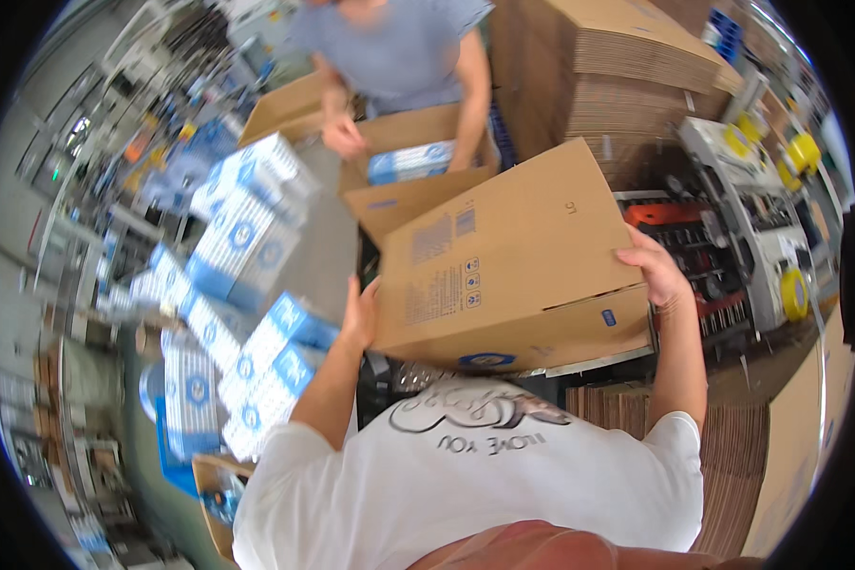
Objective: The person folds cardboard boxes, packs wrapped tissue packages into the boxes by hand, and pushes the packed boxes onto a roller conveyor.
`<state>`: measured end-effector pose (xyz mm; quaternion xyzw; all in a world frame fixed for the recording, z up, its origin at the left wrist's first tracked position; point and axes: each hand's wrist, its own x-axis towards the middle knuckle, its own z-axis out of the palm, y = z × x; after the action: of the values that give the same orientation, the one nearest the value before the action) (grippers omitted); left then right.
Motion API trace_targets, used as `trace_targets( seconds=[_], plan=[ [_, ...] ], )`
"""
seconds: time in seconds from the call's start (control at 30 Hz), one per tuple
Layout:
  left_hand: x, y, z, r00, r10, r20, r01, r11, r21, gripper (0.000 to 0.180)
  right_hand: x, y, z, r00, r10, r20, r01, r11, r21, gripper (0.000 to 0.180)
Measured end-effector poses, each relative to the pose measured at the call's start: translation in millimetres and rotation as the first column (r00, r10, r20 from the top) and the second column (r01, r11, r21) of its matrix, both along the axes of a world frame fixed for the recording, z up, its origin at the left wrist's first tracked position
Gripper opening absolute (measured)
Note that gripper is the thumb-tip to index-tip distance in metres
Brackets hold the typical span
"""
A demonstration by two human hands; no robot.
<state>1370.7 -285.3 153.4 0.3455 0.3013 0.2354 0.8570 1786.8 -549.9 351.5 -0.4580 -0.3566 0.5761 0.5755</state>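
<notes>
A large brown cardboard carton (518, 237) is tilted in front of my chest, with printed marks on its side. My left hand (359, 312) presses against its left edge, fingers pointing up. At the opposite edge, my right hand (657, 269) grips the carton with its fingers over the corner. A narrow dark gap shows along the carton's near right edge. Just beyond it stands an open carton (380, 211) with a blue-and-white box (410, 162) inside. A co-worker's hands are at that open carton.
Several blue-and-white boxes (242, 242) lie piled on a grey table (318, 252) to the left. Flattened cardboard (636, 81) is stacked at the far right. A machine with yellow tape rolls (794, 293) stands on the right, and more flat cardboard (731, 456) lies near my right side.
</notes>
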Motion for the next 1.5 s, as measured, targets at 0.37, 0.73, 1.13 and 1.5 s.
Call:
trace_targets(
  seconds=[0.37, 0.73, 1.13, 1.5],
  plan=[
    [61.9, -47.4, 61.8, 0.527, 0.405, -0.747, 0.539, 0.520, 0.663, 0.076, -37.5, 44.7, -81.5, -0.172, -0.097, 0.980, -0.026, 0.995, 0.093, 0.062],
    [36.3, -46.5, -100.6, 0.428, 0.085, -0.900, 0.617, 0.700, 0.359, 0.084, -18.0, 38.0, -285.3, 0.486, -0.108, 0.867, 0.256, 0.967, -0.022, 0.092],
    [-228.5, 11.4, 100.2, -0.479, 0.667, -0.571, 0.257, 0.728, 0.636, 0.094, -308.5, 191.9, -65.5, 0.309, 0.132, 0.942, -0.828, 0.525, 0.197, 0.086],
    [-357.6, 39.5, 96.0, -0.272, 0.500, -0.822, 0.161, 0.866, 0.473, 0.103, -482.0, 333.0, -114.6, -0.057, -0.321, 0.945, -0.989, 0.146, -0.010, 0.073]
  ],
)
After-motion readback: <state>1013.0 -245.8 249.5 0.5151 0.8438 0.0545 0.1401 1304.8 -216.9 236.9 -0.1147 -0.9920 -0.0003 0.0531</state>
